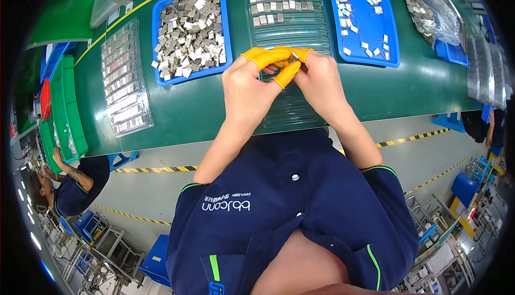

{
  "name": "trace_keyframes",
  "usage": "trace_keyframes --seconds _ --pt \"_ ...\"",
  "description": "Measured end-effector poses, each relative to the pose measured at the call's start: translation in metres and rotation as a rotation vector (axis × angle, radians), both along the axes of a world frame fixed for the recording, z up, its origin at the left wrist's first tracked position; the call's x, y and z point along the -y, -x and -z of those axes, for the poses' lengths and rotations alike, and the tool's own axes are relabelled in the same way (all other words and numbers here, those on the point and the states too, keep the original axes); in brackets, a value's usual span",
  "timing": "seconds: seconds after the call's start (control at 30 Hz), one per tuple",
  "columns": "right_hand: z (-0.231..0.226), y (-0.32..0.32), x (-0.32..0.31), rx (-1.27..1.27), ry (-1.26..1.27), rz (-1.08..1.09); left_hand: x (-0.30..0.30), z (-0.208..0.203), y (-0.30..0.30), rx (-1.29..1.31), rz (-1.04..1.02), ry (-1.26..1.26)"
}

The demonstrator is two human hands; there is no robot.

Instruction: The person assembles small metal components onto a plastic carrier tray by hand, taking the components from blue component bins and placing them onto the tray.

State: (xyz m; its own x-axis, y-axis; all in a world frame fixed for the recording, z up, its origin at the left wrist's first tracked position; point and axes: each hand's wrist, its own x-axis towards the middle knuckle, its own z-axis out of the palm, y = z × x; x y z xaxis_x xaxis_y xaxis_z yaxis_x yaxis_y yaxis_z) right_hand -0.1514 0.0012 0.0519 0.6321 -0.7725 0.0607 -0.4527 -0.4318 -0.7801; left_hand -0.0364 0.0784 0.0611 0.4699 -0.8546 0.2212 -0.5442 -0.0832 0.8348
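My left hand (245, 88) and my right hand (322, 78) meet over the near half of a clear ribbed plastic tray (292, 38). Yellow finger cots cover several of my fingertips. Both hands are closed, pinching a small metal connector part (293, 57) between the fingertips; the fingers hide most of it. Rows of small silvery connector parts (281, 6) lie in the far end of the tray. To the left, a blue tray (228, 32) holds a heap of similar parts. A second blue tray (370, 27), on the right, has scattered white pieces with thin leads.
Another clear tray (126, 80) with rows of parts lies at the left of the green table (198, 99). Bagged parts (421, 13) and stacked clear trays (485, 72) stand at the right. A co-worker (80, 185) sits at the far left beside green bins (72, 107).
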Motion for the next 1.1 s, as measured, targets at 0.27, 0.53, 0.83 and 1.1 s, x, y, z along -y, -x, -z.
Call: trace_keyframes --seconds 0.27,0.53,0.83,1.1 --pt "-0.009 -0.003 -0.003 0.363 -0.183 0.067 -0.006 0.01 -0.018 -1.134 0.059 0.22" --pt "-0.011 -0.005 -0.003 0.535 -0.274 -0.013 -0.011 0.004 -0.021 -1.085 0.116 0.161" --pt "-0.018 0.013 0.006 0.474 -0.472 -0.18 -0.027 -0.006 -0.028 -0.488 0.158 0.031" --pt "-0.027 0.015 -0.007 0.484 -0.581 -0.178 -0.032 0.003 -0.024 -0.402 0.253 0.217"
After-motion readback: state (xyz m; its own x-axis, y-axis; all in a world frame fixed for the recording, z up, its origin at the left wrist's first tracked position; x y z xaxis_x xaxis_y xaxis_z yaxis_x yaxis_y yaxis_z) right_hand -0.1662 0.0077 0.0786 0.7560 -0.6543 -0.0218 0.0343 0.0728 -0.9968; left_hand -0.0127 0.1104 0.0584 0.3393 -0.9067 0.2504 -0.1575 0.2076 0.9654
